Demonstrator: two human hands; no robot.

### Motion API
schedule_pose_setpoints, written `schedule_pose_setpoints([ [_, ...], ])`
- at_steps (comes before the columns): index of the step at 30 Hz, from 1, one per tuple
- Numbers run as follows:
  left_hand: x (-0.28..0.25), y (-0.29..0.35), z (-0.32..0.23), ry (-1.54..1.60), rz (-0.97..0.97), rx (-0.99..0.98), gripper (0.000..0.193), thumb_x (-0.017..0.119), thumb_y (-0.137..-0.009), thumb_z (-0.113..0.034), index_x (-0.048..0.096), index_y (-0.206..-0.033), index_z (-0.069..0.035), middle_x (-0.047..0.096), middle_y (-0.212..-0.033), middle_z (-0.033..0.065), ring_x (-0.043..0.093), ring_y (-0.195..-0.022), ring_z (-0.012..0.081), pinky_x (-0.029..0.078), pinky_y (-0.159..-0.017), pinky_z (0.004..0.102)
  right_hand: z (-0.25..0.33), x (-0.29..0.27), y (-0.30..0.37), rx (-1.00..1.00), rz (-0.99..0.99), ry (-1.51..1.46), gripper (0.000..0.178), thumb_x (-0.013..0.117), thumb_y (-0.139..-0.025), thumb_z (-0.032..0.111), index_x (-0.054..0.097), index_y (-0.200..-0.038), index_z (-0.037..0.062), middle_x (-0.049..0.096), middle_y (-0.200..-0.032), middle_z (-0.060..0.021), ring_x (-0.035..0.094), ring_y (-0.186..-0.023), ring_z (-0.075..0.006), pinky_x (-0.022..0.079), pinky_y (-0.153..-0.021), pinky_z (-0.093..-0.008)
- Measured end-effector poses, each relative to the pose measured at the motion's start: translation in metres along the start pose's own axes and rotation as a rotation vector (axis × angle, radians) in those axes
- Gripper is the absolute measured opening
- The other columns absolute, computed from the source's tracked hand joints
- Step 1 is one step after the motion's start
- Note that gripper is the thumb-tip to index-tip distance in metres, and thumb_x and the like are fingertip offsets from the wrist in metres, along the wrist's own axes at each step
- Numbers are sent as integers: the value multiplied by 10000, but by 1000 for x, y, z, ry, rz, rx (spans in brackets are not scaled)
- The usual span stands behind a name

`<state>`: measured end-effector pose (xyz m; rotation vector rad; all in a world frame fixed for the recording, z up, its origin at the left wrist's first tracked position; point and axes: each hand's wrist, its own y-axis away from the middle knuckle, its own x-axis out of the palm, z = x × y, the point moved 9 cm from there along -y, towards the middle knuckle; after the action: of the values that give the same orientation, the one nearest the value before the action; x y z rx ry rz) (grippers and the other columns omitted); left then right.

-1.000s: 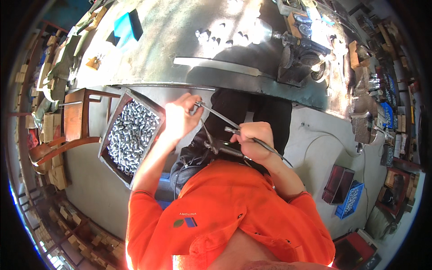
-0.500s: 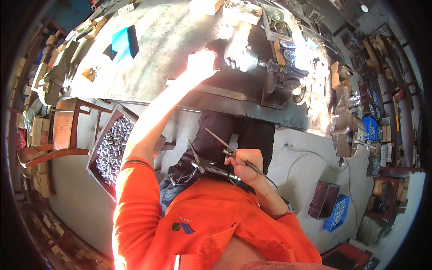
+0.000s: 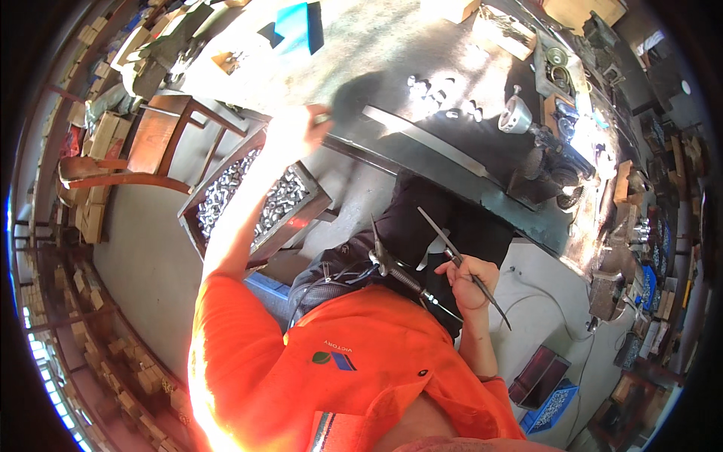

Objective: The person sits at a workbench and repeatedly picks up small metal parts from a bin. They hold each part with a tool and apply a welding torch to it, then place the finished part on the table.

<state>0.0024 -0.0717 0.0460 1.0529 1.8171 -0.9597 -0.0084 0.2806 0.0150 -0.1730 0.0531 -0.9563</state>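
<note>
My left hand [image 3: 295, 134], bright with sunlight, is over the bench's near edge beside a wooden bin [image 3: 290, 233] of small metal cylinders [image 3: 280, 202]. Its fingers pinch a small metal piece [image 3: 322, 118], mostly hidden by the hand. My right hand [image 3: 473, 280] is in front of my waist, closed around a slim tapered file [image 3: 433, 227] whose point tilts up to the left. Across my lap lies a metal tool [image 3: 407, 280] with a crosswise head and a ribbed shaft, left of the right hand and apart from it.
A long flat metal bar [image 3: 425, 141] lies along the bench edge, with several shiny parts [image 3: 444, 96] beyond it. A clamping fixture with a round metal head [image 3: 516, 117] stands on the right. A blue box [image 3: 292, 29] sits farther back; a wooden chair [image 3: 160, 134] stands left.
The view has swung left. My left hand has moved from over the bench back toward the bin. The right hand, with the file, has shifted right, away from the metal tool in my lap.
</note>
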Motion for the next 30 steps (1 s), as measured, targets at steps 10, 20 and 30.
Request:
schedule_pose_setpoints([
  [10,58,135,222,5,121,-537,289,590,-691,-163,678,-951,-70,657,-911,197,631,-902,335,490,-822,410,12,30,-10,-56,134,-31,258,404,-610,-192,296,-532,29,379,-506,-19,409,-480,-97,530,-566,-307],
  [20,102,110,215,-359,283,-566,417,657,-740,-460,643,-854,-60,659,-863,168,648,-834,323,513,-737,434,15,20,-1,-49,88,28,284,375,-689,-171,280,-524,40,396,-511,-30,381,-477,-102,513,-564,-325],
  [30,105,123,201,-405,331,-382,272,613,-784,-285,622,-804,-15,637,-866,203,626,-829,359,501,-737,453,12,23,3,-61,107,161,248,413,-646,-169,313,-529,26,377,-492,-35,454,-479,-103,490,-519,-292],
])
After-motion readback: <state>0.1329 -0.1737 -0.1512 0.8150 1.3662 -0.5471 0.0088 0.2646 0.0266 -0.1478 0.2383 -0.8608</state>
